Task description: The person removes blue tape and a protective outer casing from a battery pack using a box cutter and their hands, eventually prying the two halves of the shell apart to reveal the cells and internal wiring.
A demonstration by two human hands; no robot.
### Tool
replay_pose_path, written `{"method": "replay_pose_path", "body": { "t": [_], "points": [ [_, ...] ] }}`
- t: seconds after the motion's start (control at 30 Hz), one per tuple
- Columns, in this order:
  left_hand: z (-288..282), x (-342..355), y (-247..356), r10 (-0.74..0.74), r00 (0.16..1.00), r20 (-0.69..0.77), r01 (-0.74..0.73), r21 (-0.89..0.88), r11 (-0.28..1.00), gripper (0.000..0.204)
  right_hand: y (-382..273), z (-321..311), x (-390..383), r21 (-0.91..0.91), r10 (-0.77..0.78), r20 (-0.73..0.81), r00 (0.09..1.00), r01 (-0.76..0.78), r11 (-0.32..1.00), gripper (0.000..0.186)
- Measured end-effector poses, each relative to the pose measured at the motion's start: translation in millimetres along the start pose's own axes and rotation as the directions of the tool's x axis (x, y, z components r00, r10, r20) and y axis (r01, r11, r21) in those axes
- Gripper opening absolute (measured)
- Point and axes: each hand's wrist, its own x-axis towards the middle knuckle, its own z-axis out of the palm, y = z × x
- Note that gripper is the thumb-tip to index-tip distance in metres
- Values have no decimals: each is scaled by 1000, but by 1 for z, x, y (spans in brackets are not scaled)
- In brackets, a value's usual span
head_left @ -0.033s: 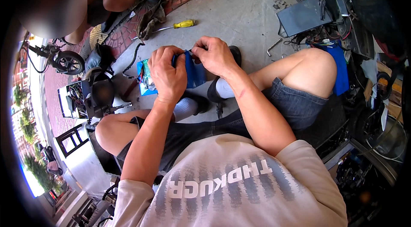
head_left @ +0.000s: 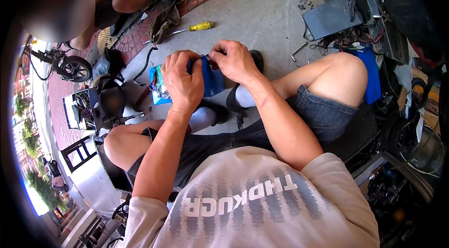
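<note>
Just above the frame's centre, a blue-wrapped pack sits under the left hand, fingers curled onto it, seemingly steadying it, while the right hand pinches its upper edge, perhaps for tautness.

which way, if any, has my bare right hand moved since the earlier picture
No: your bare right hand shows no visible shift either way, sitting below and right of the yellow-handled metal screwdriver on grey concrete in both pictures.
</note>
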Motion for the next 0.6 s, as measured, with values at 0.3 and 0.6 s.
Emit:
{"method": "replay_pose_path", "body": {
  "t": [0.3,0.6],
  "points": [
    [-1,0,0,-11,1000,-1,11,-30,1000,6,-1,-3,-1,7,-51,33,998,51,999,16],
    [0,-1,-2,-39,999,1,39,-62,997,6,-4,2,-9,131,58,24,998,-61,990,17]
  ]
}}
